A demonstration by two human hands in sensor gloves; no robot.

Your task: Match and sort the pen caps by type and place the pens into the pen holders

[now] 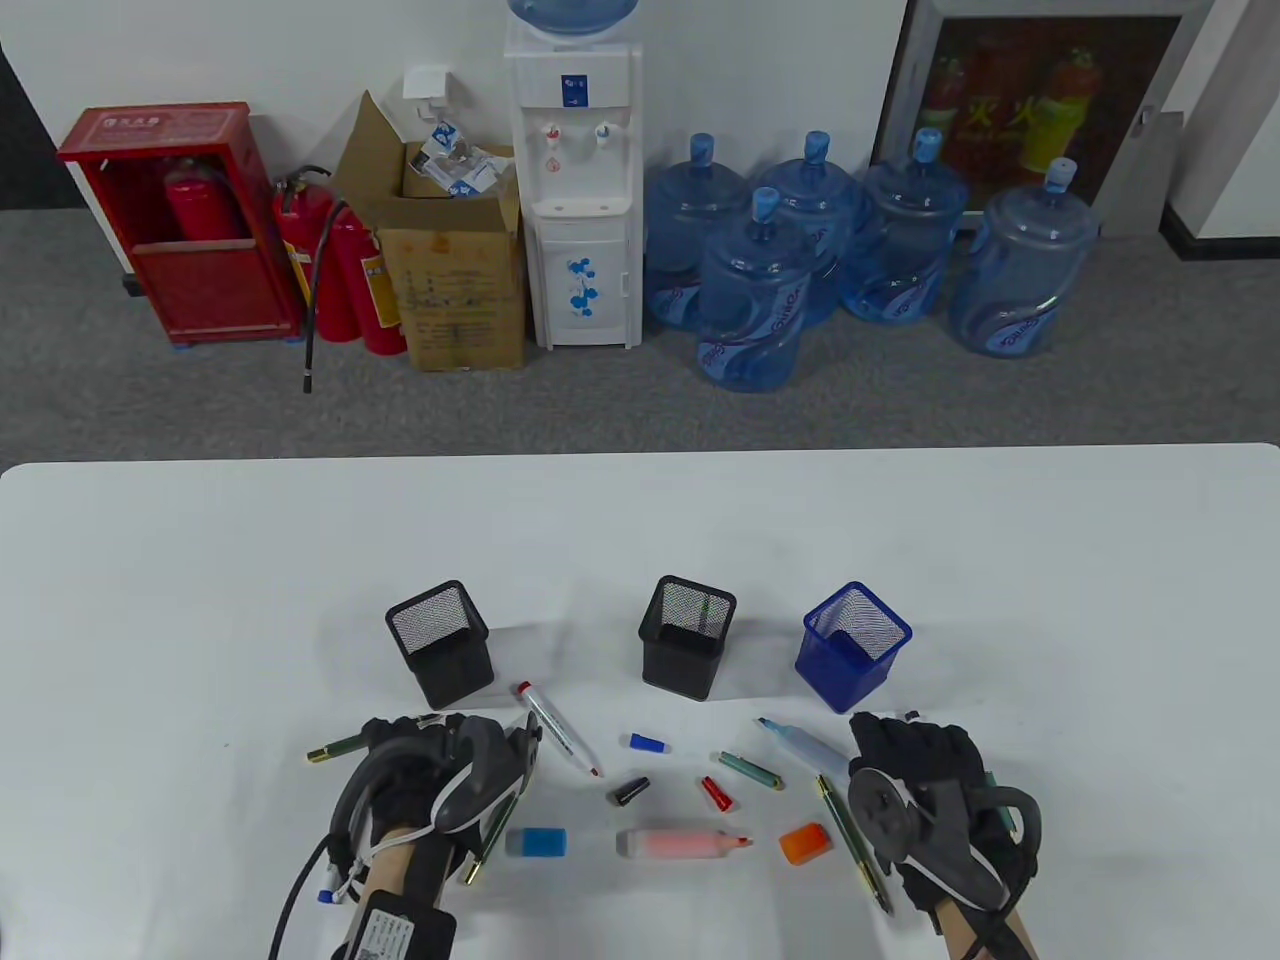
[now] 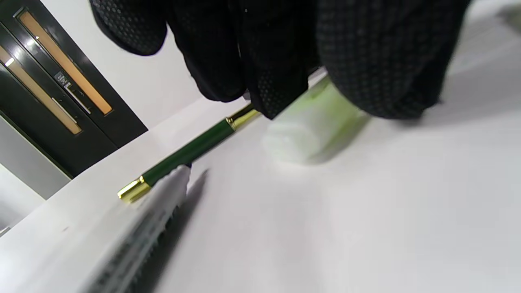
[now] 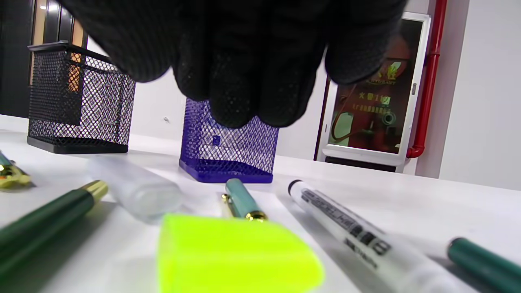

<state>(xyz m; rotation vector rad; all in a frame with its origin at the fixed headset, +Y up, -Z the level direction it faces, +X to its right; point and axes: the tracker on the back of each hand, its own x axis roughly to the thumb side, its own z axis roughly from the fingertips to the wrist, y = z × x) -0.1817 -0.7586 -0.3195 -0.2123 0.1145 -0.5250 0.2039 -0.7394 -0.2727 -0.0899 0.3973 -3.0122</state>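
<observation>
Low over the near half of the white table (image 1: pixel 200 560), both gloved hands sit palm-down among the scattered pens. Left hand (image 1: pixel 440 775): in the left wrist view its dotted black fingertips (image 2: pixel 281 89) press down around a pale green highlighter (image 2: pixel 313 126), with a glossy green pen with gold trim (image 2: pixel 187 152) lying just beside them; whether the fingers actually clamp either one I cannot tell. Right hand (image 1: pixel 925 790): its fingers hang together, loosely curled, over a bright yellow cap (image 3: pixel 236 256), a white marker (image 3: pixel 346 228) and a teal cap (image 3: pixel 242 199), gripping nothing that shows.

Beyond the left fingers stands a black mesh holder (image 1: pixel 440 645); beyond the right fingers, a blue mesh holder (image 1: pixel 852 645); a second black mesh holder (image 1: pixel 688 635) stands between them. Between the hands lie a pink highlighter (image 1: pixel 680 843), an orange cap (image 1: pixel 805 843), a blue cap (image 1: pixel 537 842) and small red (image 1: pixel 717 793), black (image 1: pixel 629 791) and blue (image 1: pixel 648 743) caps, all apart from each other. Bare tabletop stretches wide behind the holders to the far edge.
</observation>
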